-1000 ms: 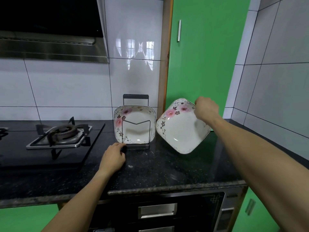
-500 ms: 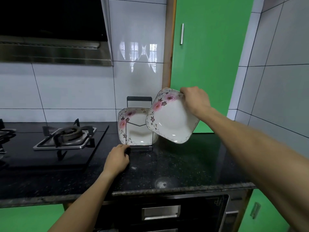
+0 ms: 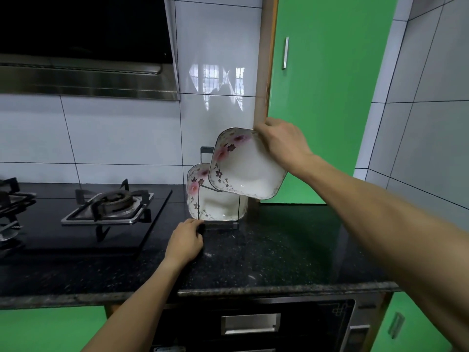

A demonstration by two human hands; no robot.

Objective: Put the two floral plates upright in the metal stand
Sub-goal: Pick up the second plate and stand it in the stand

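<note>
right hand fingers pinch tilted plate's upper corner.

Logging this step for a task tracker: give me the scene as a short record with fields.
left hand: on the counter, at the metal stand's front left corner
right hand: grips the second floral plate's top corner
second plate: in the air, tilted, above the stand
first floral plate: upright in the stand
left: seat the second plate
</note>
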